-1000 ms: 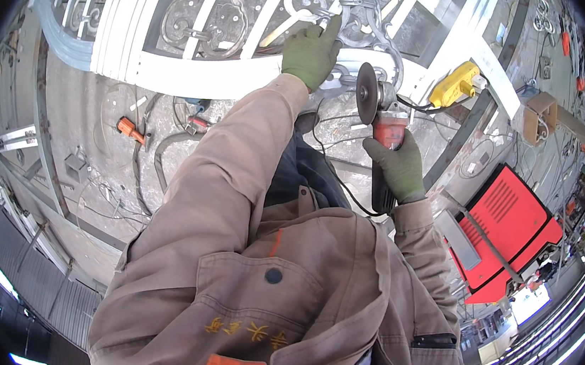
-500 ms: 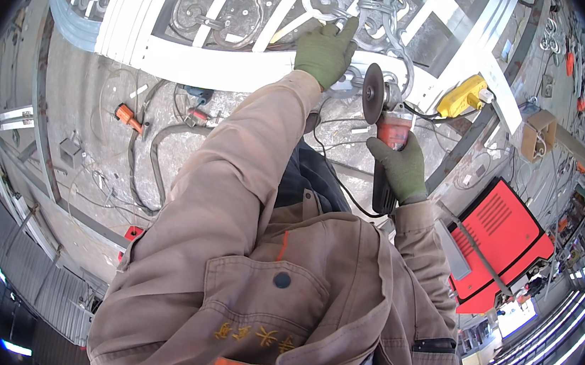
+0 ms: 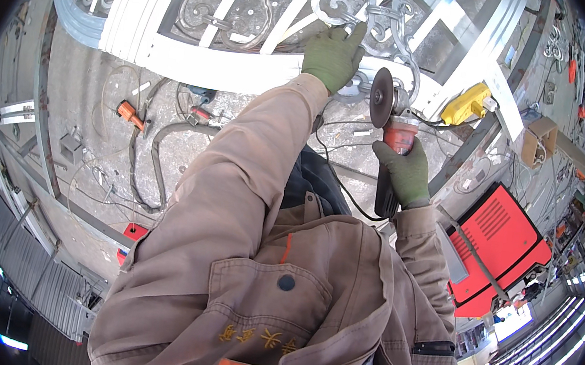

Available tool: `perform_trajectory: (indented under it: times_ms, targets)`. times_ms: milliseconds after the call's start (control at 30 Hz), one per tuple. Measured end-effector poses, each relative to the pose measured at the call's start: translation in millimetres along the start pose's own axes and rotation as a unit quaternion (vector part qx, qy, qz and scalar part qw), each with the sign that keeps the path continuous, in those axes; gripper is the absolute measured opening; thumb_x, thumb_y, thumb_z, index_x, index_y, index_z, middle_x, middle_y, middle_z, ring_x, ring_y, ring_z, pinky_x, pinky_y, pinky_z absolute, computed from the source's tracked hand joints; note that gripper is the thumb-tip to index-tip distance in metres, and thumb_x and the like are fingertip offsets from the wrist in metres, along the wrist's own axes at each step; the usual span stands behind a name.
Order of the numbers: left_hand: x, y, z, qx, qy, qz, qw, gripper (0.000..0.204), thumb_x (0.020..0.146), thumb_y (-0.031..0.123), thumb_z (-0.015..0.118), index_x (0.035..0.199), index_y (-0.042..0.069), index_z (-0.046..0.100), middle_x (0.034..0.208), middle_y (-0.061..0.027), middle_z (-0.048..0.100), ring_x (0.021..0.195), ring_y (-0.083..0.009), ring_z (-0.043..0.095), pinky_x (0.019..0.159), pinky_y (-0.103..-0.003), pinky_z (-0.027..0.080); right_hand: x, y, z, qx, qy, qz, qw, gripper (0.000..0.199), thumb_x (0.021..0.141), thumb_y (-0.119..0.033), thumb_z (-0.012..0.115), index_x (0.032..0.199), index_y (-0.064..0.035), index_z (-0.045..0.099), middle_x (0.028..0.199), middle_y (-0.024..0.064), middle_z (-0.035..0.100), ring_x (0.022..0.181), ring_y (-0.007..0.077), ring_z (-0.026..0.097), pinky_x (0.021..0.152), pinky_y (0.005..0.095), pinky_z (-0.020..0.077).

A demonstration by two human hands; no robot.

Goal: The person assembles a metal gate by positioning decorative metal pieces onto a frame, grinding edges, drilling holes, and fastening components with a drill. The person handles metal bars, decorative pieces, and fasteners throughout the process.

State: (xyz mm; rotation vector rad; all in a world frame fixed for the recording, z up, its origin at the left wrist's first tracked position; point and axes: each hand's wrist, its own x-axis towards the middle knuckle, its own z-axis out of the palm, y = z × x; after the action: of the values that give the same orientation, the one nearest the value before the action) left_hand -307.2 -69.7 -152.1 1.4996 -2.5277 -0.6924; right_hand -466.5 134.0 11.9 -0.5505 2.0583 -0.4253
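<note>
My left hand [image 3: 333,57], in a green work glove, rests at the lower edge of a silvery metal gate panel [image 3: 226,69]. Its fingers are stretched apart over the curled scrollwork [image 3: 340,2], and nothing shows in its grasp. To its right, my right hand [image 3: 409,173], gloved alike, is wrapped round the body of a red and black angle grinder [image 3: 398,138]. The grinder's dark cutting disc [image 3: 381,98] stands on edge just below the panel's edge, close to some scrolls. Whether the disc touches metal I cannot tell.
A yellow power tool or plug box [image 3: 466,104] lies right of the grinder. A red machine case [image 3: 500,240] stands at the right, near a cardboard box [image 3: 538,140]. At the left lie an orange tool [image 3: 130,114] and a thick cable [image 3: 156,161]. Steel frame bars [image 3: 43,99] run round the work.
The whole view has shifted slightly, so the panel and both hands sit a little farther right. My right hand keeps hold of the grinder; my left hand stays on the scrollwork.
</note>
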Motion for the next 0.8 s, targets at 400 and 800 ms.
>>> perform_trajectory:
  times_ms: [400,800]
  targets:
    - [0.0,0.3,-5.3,-0.03,-0.013,-0.004,0.999,0.061,0.118,0.045,0.064,0.175,0.024,0.054,0.135,-0.0176,0.077,0.124,-0.0422,0.076,0.103,-0.058,0.061,4.4,-3.6,1.9,0.02,0.004,-0.003,1.0,0.056,0.089,-0.038,0.098,0.124,0.0001,0.076,0.105,0.0118,0.083,0.089,0.0208,0.078,0.082,0.0397,0.0634]
    - [0.4,-2.6,-2.8,-0.019,-0.008,-0.001,1.0,0.062,0.119,0.046,0.062,0.177,0.026,0.054,0.137,-0.0183,0.077,0.121,-0.0453,0.077,0.106,-0.06,0.06,-2.8,-5.6,1.3,-0.02,-0.006,0.011,1.0,0.053,0.093,-0.032,0.099,0.128,0.0,0.075,0.108,0.007,0.081,0.09,0.0161,0.073,0.083,0.0356,0.0603]
